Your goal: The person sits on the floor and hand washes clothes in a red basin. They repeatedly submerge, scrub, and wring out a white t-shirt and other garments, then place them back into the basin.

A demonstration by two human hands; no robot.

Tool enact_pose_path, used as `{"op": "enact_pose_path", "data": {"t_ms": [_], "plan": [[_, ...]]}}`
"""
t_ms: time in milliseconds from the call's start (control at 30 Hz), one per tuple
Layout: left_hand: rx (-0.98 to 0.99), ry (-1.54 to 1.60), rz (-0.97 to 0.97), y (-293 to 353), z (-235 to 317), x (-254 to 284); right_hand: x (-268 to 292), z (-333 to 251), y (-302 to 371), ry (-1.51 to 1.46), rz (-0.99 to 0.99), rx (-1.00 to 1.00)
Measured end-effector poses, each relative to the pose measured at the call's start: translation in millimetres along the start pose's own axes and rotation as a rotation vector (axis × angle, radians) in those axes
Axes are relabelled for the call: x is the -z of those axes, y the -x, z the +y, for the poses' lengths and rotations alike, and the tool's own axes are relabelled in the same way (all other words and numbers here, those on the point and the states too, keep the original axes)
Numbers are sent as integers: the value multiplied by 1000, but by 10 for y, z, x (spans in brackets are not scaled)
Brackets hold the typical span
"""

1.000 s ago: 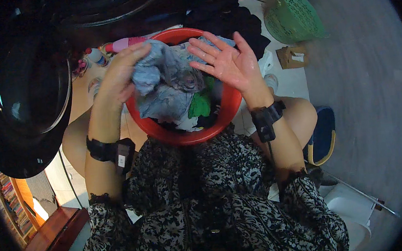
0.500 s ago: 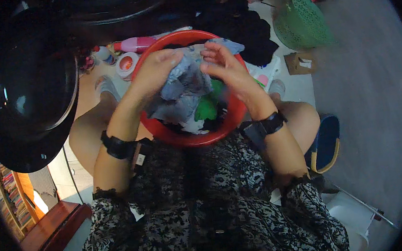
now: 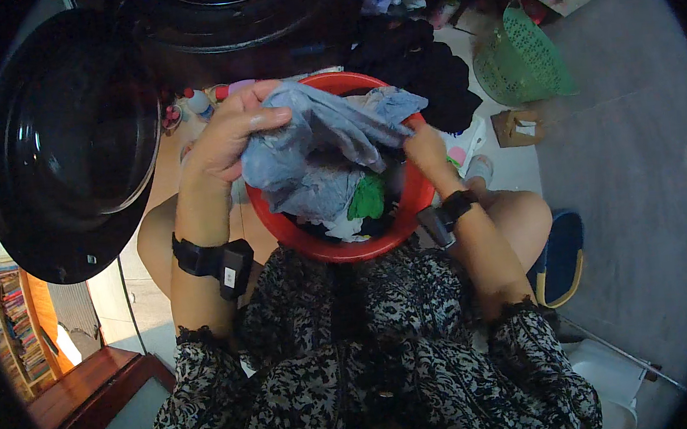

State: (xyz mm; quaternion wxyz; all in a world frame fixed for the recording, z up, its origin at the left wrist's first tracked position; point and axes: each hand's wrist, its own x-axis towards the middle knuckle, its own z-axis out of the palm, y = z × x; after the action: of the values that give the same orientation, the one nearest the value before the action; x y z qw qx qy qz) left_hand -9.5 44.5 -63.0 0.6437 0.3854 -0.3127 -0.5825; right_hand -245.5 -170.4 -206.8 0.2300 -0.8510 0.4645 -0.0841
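Observation:
A wet grey-blue cloth garment is stretched between my two hands over a red basin. My left hand grips its left part, thumb on top. At the basin's right rim, my right hand is closed round the garment's other end. Part of the garment hangs down into the basin. Beside it in the basin lie a bright green cloth, a white cloth and dark cloth. The garment's exact kind cannot be made out.
Dark clothes are heaped beyond the basin to the right. A green perforated basket and a small cardboard box stand further right. Bottles stand at the far left. A large shiny black rounded object rises at the left.
My hands have moved apart, spreading the garment that was bunched between them. My left hand went left, and my right hand closed on the garment's right end.

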Motion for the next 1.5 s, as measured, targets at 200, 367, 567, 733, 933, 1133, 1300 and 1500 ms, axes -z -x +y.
{"op": "enact_pose_path", "data": {"t_ms": [200,367,567,733,933,1133,1300,1500], "plan": [[-293,-736,413,-1,21,300,969,-46,-420,-1100,-67,-226],[-476,-1190,953,-42,103,290,1950,-909,-364,-971,173,352],[-999,-1259,921,-46,277,92,2393,-1275,-267,-1254,252,639],[-816,-1227,618,40,-71,456,2165,-971,109,-1244,-92,685],[244,-1451,-69,234,-1346,866,604,-218,500,-580,-778,136],[628,-1627,-493,293,-2227,712,-681,677,746,-12,-1076,410],[731,-1540,-242,162,-2136,837,-806,806,808,-229,-1245,514],[267,-1544,620,55,-2281,1148,-891,811,451,-590,-889,-403]]}}
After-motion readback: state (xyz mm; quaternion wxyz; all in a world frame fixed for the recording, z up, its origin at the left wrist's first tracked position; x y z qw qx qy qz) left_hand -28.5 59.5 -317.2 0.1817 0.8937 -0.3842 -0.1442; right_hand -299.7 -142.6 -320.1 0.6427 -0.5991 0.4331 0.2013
